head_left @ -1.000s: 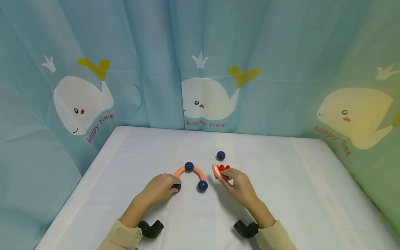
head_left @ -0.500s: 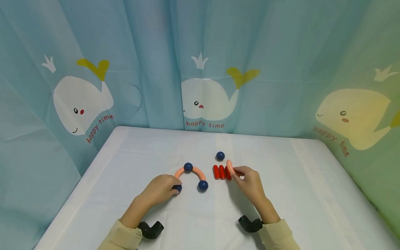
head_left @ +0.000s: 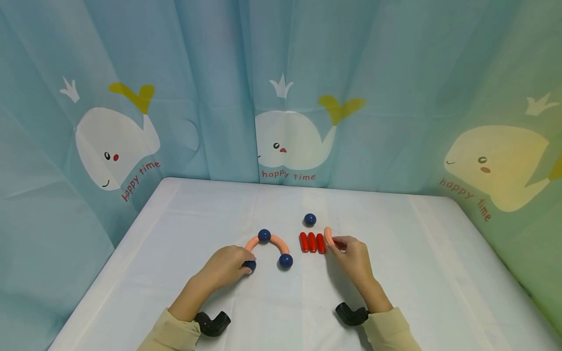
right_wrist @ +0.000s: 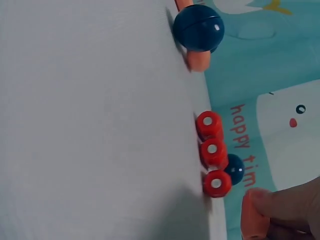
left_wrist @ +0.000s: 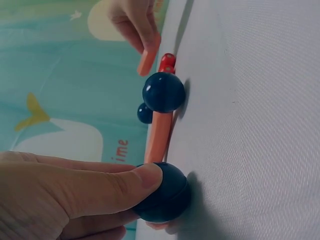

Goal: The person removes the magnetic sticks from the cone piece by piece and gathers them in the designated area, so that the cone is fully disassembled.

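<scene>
My left hand [head_left: 226, 265] pinches a dark blue ball [left_wrist: 167, 200] between thumb and fingers at the left end of an arch. Two curved orange rods [head_left: 279, 243] form that arch, joined by a blue ball [head_left: 264, 236] at the top, and another blue ball [head_left: 285, 261] caps the right end. With thumb and fingers, my right hand [head_left: 354, 257] holds a separate curved orange rod [head_left: 328, 235], raised just right of three short red rods [head_left: 312, 242] lying side by side. In the right wrist view, pale discs show on the red rods' ends [right_wrist: 212, 149].
A loose blue ball [head_left: 310, 220] lies behind the red rods. The white-covered table [head_left: 386, 234] backs onto a blue-green curtain [head_left: 210, 122] printed with whales. A black curved piece sits at the left wrist [head_left: 212, 323] and another at the right wrist [head_left: 351, 315].
My right hand has carried the curved orange rod rightward, from over the red rods to just beside them, leaving them uncovered. The left hand and the arch stay nearly where they were.
</scene>
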`<state>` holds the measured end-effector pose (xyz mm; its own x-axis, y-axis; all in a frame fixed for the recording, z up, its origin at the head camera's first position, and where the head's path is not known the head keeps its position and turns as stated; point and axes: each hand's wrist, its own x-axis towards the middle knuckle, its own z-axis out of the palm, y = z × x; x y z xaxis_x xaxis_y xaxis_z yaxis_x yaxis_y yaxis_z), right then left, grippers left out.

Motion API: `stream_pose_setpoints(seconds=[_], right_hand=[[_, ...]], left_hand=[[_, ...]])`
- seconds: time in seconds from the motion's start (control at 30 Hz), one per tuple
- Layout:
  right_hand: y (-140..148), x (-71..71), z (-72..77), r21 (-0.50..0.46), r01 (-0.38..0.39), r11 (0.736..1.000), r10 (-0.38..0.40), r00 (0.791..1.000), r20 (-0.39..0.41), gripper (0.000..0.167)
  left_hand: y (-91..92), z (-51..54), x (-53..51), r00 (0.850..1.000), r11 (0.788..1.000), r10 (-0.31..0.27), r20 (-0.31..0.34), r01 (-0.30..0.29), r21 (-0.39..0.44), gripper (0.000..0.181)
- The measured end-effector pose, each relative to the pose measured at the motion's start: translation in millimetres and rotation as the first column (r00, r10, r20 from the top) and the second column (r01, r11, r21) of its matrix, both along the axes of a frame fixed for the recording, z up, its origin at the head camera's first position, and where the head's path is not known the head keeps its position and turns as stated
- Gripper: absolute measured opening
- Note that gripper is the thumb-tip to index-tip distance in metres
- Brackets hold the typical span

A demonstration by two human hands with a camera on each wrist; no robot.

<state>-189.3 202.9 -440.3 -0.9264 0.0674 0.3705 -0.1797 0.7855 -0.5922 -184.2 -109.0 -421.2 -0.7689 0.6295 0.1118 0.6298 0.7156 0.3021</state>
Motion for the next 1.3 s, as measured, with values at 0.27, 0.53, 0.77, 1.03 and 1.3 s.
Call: stream_pose_setpoints(seconds=[0.27,0.53,0.77,1.03,1.3], right_hand=[[2,-2.7,-7.0,-0.015,0.033,0.999,-0.033,0.999,0.016,0.019],[2,-2.9,-9.6,-0.026,0.056,0.998,-0.054,0.997,0.060,0.016],[3,-4.3,-15.2,-0.031,0.063,0.998,-0.062,0.997,0.053,0.016],[1,-4.6,-15.5,-0.006,0.063,0.998,-0.062,0.995,0.077,0.017],[-2,-3.2,-12.6,0.030,0.043,0.999,-0.045,0.997,0.069,0.016]], left_hand=[[-0.1,0.0,0.8,1.000,1.000,0.000,-0.015,0.000,-0.009,0.023],[-0.1,1.3,0.4,1.000,1.000,-0.010,-0.016,0.010,-0.005,0.020],[-0.3,2.5,1.8,0.999,0.999,-0.033,-0.028,0.033,-0.005,0.019],[-3.1,6.6,1.4,0.998,0.998,-0.064,0.013,0.064,-0.004,0.028],[-5.6,6.6,1.5,0.996,0.996,-0.089,0.008,0.089,-0.003,0.033]])
